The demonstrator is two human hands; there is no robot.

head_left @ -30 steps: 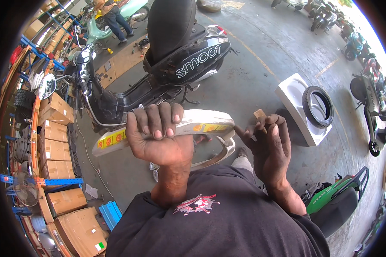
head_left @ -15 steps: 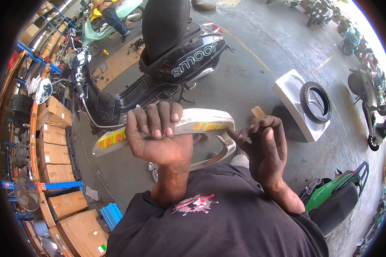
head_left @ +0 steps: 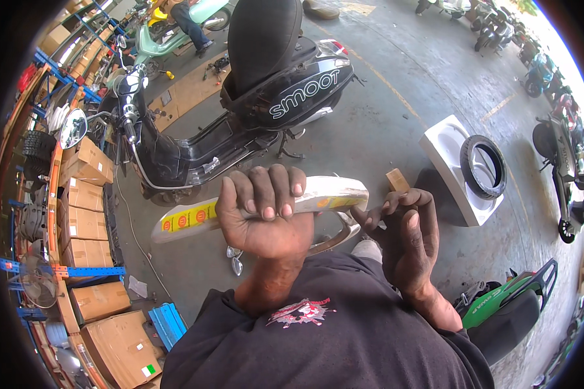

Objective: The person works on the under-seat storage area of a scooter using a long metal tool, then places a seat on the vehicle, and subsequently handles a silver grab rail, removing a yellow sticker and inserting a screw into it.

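My left hand [head_left: 259,214] is wrapped round a long, curved white piece [head_left: 334,189] and holds it in front of my chest. Along the side of this piece runs a yellow strip [head_left: 189,219] printed with red-orange marks. A narrower pale curved section [head_left: 337,238] shows below its right end. My right hand [head_left: 405,236] is raised at that end, fingers bent and drawn together. Its foremost fingertips meet the white piece's edge; what they pinch is too small to make out.
Ahead stands a black scooter [head_left: 201,146]. A black tyre [head_left: 483,167] leans on a white moulded box [head_left: 444,152] to the right, with a small tan block [head_left: 398,179] nearer. Shelving with cardboard boxes [head_left: 87,217] lines the left; a green part with a black seat [head_left: 509,318] lies lower right.
My left hand and the white piece appear farther right and slightly lower. The whole view has shifted a little too. My right hand stays at the piece's right end, fingers still bent.
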